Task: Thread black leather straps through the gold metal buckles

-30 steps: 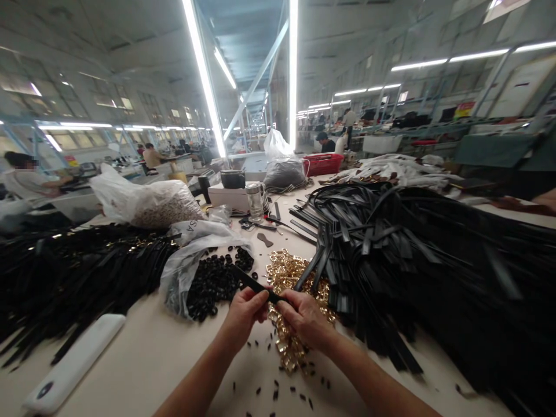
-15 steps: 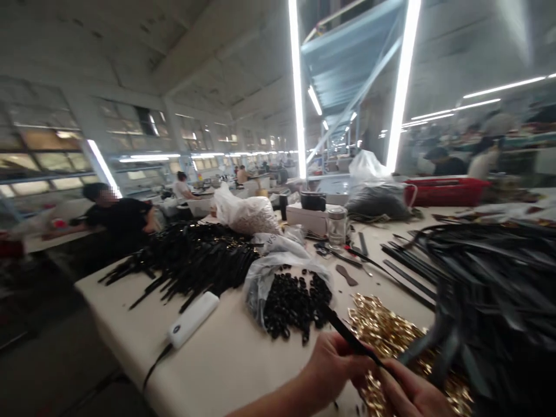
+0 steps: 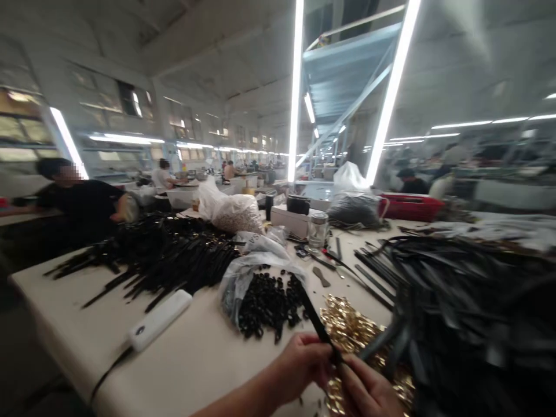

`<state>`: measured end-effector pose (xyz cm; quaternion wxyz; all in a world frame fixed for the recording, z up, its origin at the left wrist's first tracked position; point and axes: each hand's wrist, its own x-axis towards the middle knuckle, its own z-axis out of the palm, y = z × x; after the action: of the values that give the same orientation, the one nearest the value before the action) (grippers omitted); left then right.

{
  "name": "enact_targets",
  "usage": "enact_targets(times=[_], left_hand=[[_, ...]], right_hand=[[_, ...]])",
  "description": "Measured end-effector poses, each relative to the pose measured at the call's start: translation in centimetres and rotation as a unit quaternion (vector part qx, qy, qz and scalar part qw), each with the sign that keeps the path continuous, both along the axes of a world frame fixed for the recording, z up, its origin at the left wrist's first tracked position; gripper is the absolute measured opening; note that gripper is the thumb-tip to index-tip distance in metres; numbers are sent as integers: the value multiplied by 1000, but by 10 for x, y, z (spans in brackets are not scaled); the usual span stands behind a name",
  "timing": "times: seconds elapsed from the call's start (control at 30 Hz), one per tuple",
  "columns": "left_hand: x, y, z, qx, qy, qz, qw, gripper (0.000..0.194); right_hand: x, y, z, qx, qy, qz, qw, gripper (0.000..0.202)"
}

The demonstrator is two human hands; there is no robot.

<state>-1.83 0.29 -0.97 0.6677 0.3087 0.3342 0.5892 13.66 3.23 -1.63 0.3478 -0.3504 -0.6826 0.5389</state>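
A narrow black strap (image 3: 316,317) is pinched between my two hands, its far end pointing up and left over the black loops. My left hand (image 3: 304,360) has its fingers closed around the strap's middle. Close beside it, my right hand (image 3: 367,387) grips the nearer end, partly cut off by the lower frame edge. Beneath and beyond the hands spreads a heap of gold metal buckles (image 3: 347,324). Just left of the strap's tip, small black loops (image 3: 269,304) spill out of a clear plastic bag (image 3: 230,289).
A big bundle of black straps (image 3: 469,307) fills the right side. More black straps (image 3: 165,255) lie at the left, near a white corded device (image 3: 160,321). A glass jar (image 3: 318,230), a bag of pale pieces (image 3: 237,213) and a red basket (image 3: 410,207) stand farther back. A person (image 3: 82,197) sits at left.
The view has turned to the right, so the table and its contents sit farther left. Both hands still hold the strap, which now points up more steeply.
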Motion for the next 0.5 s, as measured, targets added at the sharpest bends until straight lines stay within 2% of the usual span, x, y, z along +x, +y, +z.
enact_targets(times=[0.1, 0.23, 0.37, 0.5], left_hand=[[-2, -4, 6, -32, -53, -15, 998, 22], [-8, -6, 8, -38, -85, -52, 994, 22], [-8, -7, 7, -27, -40, -54, 997, 27], [-9, -5, 3, -14, 38, -34, 999, 30]], right_hand=[[-5, -8, 7, -44, 27, 18, 999, 47], [-7, -11, 5, -103, 66, 36, 992, 42], [-6, -10, 1, -116, 73, 36, 990, 39], [-2, -8, 5, -54, 20, 33, 998, 37]])
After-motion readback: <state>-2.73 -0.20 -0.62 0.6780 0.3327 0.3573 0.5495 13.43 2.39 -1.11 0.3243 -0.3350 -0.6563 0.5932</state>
